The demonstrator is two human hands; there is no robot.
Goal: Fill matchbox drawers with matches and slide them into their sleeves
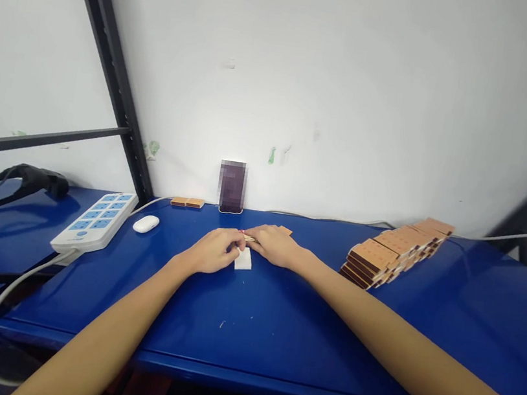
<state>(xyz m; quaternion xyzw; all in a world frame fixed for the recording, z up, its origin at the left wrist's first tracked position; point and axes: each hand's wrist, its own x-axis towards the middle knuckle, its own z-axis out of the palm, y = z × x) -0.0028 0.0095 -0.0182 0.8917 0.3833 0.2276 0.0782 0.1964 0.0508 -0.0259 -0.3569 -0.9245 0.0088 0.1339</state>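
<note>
My left hand (217, 250) and my right hand (276, 245) meet at mid-table, fingers curled in. Between their fingertips lies a small bundle of matchsticks (250, 239), pale thin sticks with a trace of red at the far end. Both hands grip it, though fingers cover most of it. Just below the fingertips, a small white piece (243, 259), paper or a shallow tray, rests on the blue table (245, 326). Behind my right hand an orange matchbox (285, 230) partly shows.
Stacked orange matchboxes with dark sides (383, 253) stand at right. Two more matchboxes (187, 202) lie near the wall beside a propped phone (233, 187). At left are a white earbud case (146, 224), a power strip (94, 221) with its cable, and a black strapped object (25, 183).
</note>
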